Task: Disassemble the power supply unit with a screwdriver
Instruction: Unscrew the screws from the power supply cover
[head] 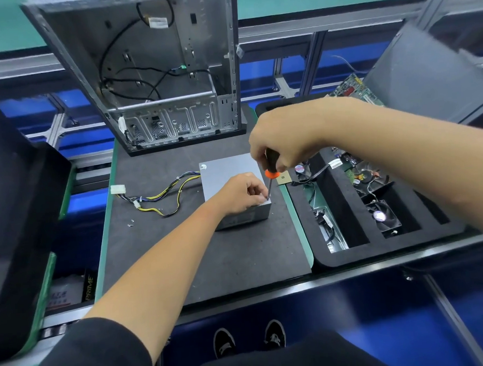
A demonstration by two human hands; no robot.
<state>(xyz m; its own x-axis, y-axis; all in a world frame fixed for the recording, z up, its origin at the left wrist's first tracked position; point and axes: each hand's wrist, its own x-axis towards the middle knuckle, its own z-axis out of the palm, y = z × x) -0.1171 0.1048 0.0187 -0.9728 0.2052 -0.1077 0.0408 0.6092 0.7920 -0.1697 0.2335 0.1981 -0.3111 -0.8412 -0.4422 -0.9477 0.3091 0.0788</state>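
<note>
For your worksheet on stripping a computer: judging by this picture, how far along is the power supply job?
Done: the grey metal power supply box is out of the open steel computer case and lies on the dark mat; two small loose screws lie nearby.
In hand: the right hand drives the black-and-orange screwdriver at the near right corner, steadied by the left hand.
Left: the cover is still on.
</note>
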